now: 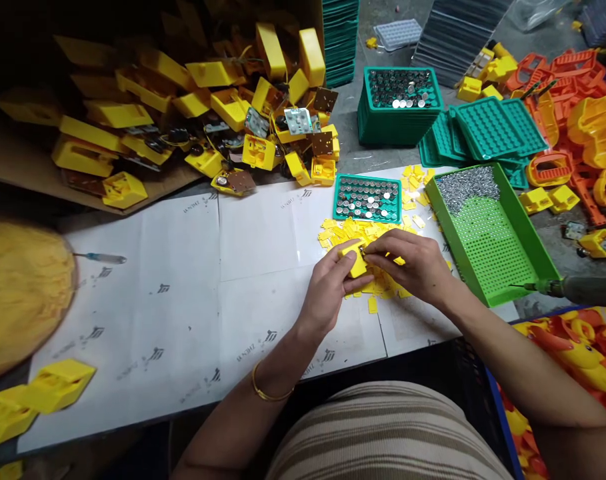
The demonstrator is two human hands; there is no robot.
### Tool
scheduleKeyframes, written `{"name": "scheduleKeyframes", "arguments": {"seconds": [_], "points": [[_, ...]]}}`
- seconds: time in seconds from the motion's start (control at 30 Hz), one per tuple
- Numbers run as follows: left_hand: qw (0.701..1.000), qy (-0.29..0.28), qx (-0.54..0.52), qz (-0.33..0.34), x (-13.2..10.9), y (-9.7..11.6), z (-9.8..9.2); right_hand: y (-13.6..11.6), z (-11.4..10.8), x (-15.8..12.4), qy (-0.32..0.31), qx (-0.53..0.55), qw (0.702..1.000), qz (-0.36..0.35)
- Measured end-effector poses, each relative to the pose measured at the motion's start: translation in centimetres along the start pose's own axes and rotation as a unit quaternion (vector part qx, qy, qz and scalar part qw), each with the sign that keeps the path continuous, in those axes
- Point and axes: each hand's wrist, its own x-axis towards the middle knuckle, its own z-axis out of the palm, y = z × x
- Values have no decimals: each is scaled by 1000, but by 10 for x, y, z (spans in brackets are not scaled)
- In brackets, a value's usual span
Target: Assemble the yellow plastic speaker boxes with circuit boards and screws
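Clasps a small yellow housing (355, 265) in the left hand (323, 287), thumb on its near face and fingers curled beneath, just above a spread of flat yellow pieces (339, 233) on the sheet-covered table (177, 340). Holds the right hand (415, 263) at the housing's right-hand edge, fingertips bunched close; cannot tell whether pinched on the small dark part (361, 249) there. Has, just beyond the pieces, a green tray (337, 207) of round metal discs (363, 188), and farther back a stack of similar trays (393, 130). Has, to the right, a bright green basket (507, 247) with silvery screws (467, 189) heaped at its far end, and a power screwdriver (593, 291) pointing in over the near end. Has, to the left, a large box (27, 163) of more yellow housings (147, 87) with circuit boards (297, 121), and a screwdriver (105, 258) lying beside a bulging yellow bag (23, 293).
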Motion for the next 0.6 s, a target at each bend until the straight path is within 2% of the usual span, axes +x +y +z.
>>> {"name": "scheduleKeyframes", "arguments": {"seconds": [0.17, 0.4, 0.6], "points": [[1000, 1, 13, -4, 0, 1, 0, -2, 0, 0, 1, -28, 1000, -9], [1000, 19, 17, -10, 1, -2, 1, 1, -2, -2, -65, -86, 994, -19], [999, 10, 42, 2, 0, -3, 1, 1, -8, 0, -95, -116, 988, -22]]}}
